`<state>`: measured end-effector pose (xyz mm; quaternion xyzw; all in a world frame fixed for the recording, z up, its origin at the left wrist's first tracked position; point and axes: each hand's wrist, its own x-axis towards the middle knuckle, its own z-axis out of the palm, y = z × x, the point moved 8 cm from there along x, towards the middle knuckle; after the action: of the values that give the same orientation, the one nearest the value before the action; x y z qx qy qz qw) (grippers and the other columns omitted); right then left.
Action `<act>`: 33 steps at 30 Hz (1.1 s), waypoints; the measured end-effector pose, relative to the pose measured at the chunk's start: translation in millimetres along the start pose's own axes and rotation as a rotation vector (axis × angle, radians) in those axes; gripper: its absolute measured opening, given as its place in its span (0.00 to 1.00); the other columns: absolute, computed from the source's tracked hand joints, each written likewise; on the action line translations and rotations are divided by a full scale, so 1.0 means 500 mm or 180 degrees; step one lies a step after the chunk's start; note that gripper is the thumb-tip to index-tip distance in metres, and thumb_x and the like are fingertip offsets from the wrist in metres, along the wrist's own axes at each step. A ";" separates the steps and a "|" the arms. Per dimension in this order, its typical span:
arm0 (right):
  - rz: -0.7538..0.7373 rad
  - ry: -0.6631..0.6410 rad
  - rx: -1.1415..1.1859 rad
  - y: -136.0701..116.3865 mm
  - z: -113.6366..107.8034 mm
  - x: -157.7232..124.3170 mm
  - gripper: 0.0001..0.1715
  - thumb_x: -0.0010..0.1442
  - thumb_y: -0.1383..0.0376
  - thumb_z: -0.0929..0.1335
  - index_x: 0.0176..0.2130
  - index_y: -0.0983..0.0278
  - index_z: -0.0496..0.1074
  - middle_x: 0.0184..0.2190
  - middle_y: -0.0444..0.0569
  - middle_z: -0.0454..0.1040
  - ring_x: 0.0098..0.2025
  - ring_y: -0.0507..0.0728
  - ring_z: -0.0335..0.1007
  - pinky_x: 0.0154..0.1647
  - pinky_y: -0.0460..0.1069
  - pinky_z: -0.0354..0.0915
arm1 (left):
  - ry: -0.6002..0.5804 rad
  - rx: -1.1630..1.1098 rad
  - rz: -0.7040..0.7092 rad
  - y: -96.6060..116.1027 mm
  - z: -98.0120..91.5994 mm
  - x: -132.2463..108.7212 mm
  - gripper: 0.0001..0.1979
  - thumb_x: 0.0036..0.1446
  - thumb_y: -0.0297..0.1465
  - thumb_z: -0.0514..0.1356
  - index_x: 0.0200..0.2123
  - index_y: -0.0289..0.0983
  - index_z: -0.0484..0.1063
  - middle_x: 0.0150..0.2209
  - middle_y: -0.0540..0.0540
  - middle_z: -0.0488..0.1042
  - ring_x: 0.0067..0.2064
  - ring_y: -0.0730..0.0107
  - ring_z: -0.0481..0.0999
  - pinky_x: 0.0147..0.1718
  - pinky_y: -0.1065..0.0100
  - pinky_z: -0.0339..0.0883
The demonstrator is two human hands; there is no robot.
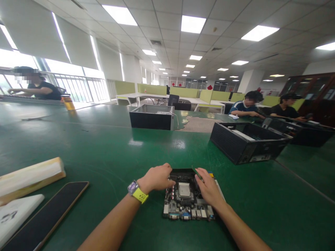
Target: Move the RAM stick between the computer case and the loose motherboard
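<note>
A motherboard [169,202] lies on the green tabletop in front of me, its row of ports towards me. A square metal-topped processor [184,190] sits in its socket near the middle. My left hand [157,178], with a yellow-strapped watch [138,192] on the wrist, curls its fingers over the board's far left corner. Over the right part of the board, my right hand [210,188] pinches a thin green strip [198,174], possibly a memory module seen edge-on. Between the hands, a dark strip [183,171] runs along the far edge; its kind is unclear.
Open black computer cases stand ahead [151,120] and to the right [235,148]. At left lie a dark phone-like slab [54,212], a white box [18,216] and a long pale block [31,177]. Several people sit at the table's far sides.
</note>
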<state>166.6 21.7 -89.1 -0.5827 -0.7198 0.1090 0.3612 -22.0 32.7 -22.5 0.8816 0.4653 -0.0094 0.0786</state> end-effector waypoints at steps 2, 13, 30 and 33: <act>0.0014 -0.0003 -0.0002 0.000 0.000 -0.001 0.25 0.63 0.55 0.56 0.54 0.61 0.67 0.55 0.52 0.65 0.56 0.58 0.61 0.58 0.56 0.57 | 0.0007 0.0003 0.0010 0.000 0.001 0.000 0.20 0.52 0.43 0.52 0.44 0.37 0.69 0.48 0.41 0.69 0.44 0.58 0.74 0.39 0.62 0.68; 0.0023 0.0042 0.0111 0.005 0.004 0.002 0.25 0.63 0.55 0.57 0.53 0.62 0.68 0.53 0.52 0.67 0.56 0.58 0.61 0.59 0.55 0.56 | 0.0049 0.0015 0.0025 -0.002 0.003 0.003 0.20 0.51 0.43 0.53 0.43 0.38 0.68 0.48 0.42 0.69 0.43 0.58 0.74 0.37 0.63 0.68; 0.0048 0.0061 0.0145 0.000 0.000 0.002 0.23 0.63 0.55 0.57 0.50 0.62 0.70 0.53 0.52 0.68 0.55 0.58 0.63 0.58 0.55 0.57 | -0.0012 0.0033 0.0047 0.000 -0.001 0.000 0.20 0.52 0.43 0.53 0.44 0.38 0.69 0.48 0.42 0.69 0.44 0.59 0.73 0.38 0.64 0.68; 0.0064 0.0063 0.0128 0.000 0.000 0.002 0.24 0.63 0.55 0.57 0.50 0.62 0.70 0.53 0.52 0.68 0.55 0.58 0.62 0.58 0.55 0.57 | -0.0002 0.0033 0.0069 0.002 -0.002 0.001 0.21 0.52 0.44 0.53 0.44 0.37 0.69 0.47 0.42 0.69 0.44 0.59 0.73 0.38 0.64 0.68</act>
<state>166.5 22.8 -88.9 -0.5835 -0.7080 0.1213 0.3789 -21.2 32.7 -21.4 0.8870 0.4556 -0.0112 0.0743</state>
